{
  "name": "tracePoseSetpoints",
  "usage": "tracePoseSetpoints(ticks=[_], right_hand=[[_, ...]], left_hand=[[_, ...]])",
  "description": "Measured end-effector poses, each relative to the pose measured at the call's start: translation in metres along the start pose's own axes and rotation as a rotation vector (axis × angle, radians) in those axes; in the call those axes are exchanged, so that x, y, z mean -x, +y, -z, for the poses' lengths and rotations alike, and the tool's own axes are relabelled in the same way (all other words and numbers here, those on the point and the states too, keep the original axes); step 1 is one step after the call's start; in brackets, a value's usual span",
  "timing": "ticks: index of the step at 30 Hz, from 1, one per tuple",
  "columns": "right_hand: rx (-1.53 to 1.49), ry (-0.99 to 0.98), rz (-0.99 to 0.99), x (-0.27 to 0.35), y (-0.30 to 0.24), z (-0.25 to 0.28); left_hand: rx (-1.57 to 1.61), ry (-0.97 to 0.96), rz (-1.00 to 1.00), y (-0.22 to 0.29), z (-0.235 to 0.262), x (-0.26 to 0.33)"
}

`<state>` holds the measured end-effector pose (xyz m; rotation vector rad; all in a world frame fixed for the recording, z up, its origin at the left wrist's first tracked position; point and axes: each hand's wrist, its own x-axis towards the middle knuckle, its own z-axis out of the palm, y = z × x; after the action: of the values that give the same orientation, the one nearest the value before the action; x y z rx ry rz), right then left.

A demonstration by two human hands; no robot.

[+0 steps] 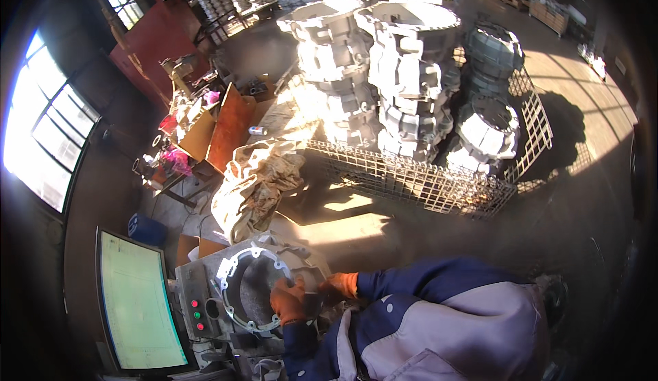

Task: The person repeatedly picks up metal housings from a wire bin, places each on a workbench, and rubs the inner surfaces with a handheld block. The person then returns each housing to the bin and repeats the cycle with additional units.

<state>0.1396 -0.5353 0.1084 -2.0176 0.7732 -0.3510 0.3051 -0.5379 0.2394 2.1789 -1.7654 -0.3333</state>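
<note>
A round cast-metal housing (236,271) with a bright lobed rim sits open side up on a machine beside a control panel. My left hand (288,301), in an orange glove, is bent over the near right part of that rim, its fingers curled against the metal. Just to the right, my right hand (338,286), also gloved in orange, is held close against the housing's outer side. Its fingers are drawn together, and their tips are partly hidden; whatever they pinch is too small to make out. Dark blue and grey sleeves cover both arms.
A lit monitor (140,302) stands at the left, next to a panel with red and green buttons (197,316). Beyond the housing lies a crumpled beige cloth (257,182). A wire-mesh cage (411,179) holds tall stacks of castings (411,72). A cluttered bench (185,124) is at far left.
</note>
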Motion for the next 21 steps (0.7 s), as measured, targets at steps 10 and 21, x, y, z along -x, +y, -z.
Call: tracePoseSetpoints(ticks=[10,21], right_hand=[[-1.262,0.272,0.144,0.186,-0.027,0.131],[-1.747,0.97,0.091,0.403,0.036,0.148]], left_hand=[[0.54,-0.07,-0.415,0.144,0.057,-0.004],[1.516,-1.148,-0.418,0.43,-0.013,0.066]])
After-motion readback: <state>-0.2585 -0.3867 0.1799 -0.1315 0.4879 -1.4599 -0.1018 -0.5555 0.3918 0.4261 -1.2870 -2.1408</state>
